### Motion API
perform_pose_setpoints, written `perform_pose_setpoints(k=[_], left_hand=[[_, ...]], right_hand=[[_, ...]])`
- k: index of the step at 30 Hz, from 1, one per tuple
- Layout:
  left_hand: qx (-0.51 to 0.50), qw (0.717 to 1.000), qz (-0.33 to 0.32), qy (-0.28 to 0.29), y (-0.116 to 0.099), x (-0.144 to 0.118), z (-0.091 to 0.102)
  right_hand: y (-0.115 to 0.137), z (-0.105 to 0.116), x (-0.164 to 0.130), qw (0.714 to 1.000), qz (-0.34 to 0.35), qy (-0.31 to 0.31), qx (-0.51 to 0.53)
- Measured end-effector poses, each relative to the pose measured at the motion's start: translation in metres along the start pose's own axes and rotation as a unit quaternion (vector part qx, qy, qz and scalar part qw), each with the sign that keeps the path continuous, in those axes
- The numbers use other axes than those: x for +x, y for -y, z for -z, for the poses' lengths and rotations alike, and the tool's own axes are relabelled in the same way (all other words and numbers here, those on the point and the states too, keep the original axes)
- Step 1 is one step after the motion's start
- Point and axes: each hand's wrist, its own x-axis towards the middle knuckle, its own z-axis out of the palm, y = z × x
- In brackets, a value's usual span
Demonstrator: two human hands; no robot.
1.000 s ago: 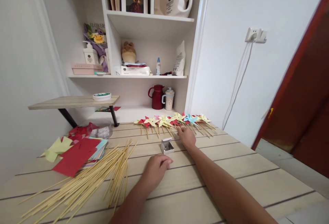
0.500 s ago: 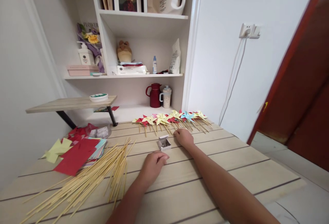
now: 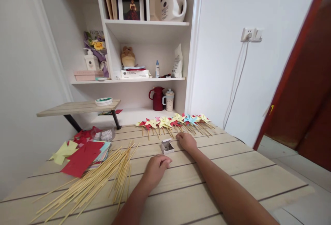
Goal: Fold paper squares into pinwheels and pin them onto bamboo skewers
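Head view: left hand (image 3: 156,169) curled near the open box (image 3: 167,147), right hand (image 3: 187,141) curled near pinwheels (image 3: 165,122) rowed along the far edge of the table (image 3: 245,161); whether either grips anything cannot be determined.

Free tbl. (image 3: 248,163) R, obst. ctr.: box (image 3: 168,150)

This looks like a room in a home: white built-in shelves (image 3: 147,22) hold a framed picture (image 3: 131,6), what looks like a soft toy (image 3: 128,57), a bouquet (image 3: 98,45) and a pump bottle (image 3: 91,61). Below them a red jug (image 3: 157,99) stands beside a lidded mug (image 3: 169,101). The plain white wall (image 3: 219,59) with its socket (image 3: 247,34), the reddish-brown door (image 3: 307,101) and the pale tiled floor (image 3: 274,152) look household too.
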Motion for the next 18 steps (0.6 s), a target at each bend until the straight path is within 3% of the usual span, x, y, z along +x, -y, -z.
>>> perform_pose_setpoints(k=[6, 10, 14, 18], left_hand=[[0.012, 1.0, -0.007, -0.004, -0.002, -0.004, -0.006], [0.016, 1.0, -0.005, -0.006, -0.002, -0.009, -0.005], [0.01, 1.0, -0.005, 0.001, -0.011, -0.017, 0.003], [-0.023, 0.999, -0.015, -0.04, -0.034, -0.028, 0.021]], right_hand=[[-0.013, 0.0, 0.002, 0.991, 0.003, -0.059, 0.12], [-0.016, 0.006, 0.005, 0.963, 0.009, -0.127, 0.239], [-0.008, 0.018, -0.002, 0.924, 0.041, -0.192, 0.329], [0.006, 0.025, -0.021, 0.912, 0.098, -0.192, 0.348]])
